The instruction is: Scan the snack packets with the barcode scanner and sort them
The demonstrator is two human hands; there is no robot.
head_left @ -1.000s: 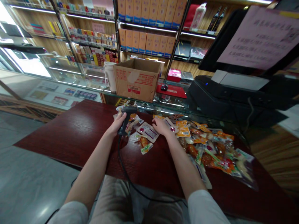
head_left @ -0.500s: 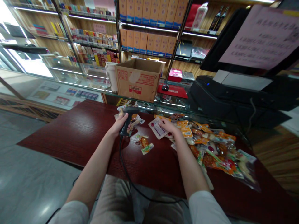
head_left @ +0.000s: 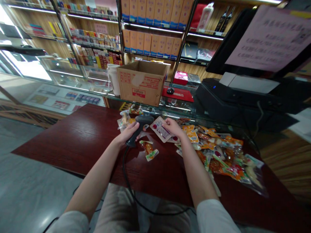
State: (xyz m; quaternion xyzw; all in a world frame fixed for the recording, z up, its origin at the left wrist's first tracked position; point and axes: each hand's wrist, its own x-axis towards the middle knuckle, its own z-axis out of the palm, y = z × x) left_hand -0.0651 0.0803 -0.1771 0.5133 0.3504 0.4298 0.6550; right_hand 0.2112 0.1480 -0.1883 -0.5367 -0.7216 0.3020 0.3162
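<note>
My left hand [head_left: 129,133] is wrapped round the handle of a black barcode scanner [head_left: 143,120], whose head points right. A cable runs from its base down past the table edge. Between thumb and fingers, my right hand [head_left: 173,127] grips a white snack packet [head_left: 160,130] with a dark round mark and printed lines. The packet lies just right of the scanner's head. Below the scanner a brown snack packet [head_left: 148,150] with a green-and-white end rests on the table. Other packets [head_left: 125,119] lie behind my left hand, partly hidden by it.
A heap of snack packets [head_left: 218,152] covers the right of the dark red table [head_left: 80,139]. Behind stand an open cardboard box [head_left: 142,84], a white jug [head_left: 113,79] and a mouse [head_left: 170,91] on a glass counter. A monitor with a pink paper [head_left: 269,38] rises at right.
The scanner has moved right and turned its head towards the white packet. My right hand has shifted slightly up and left with the packet. The whole view has shifted slightly.
</note>
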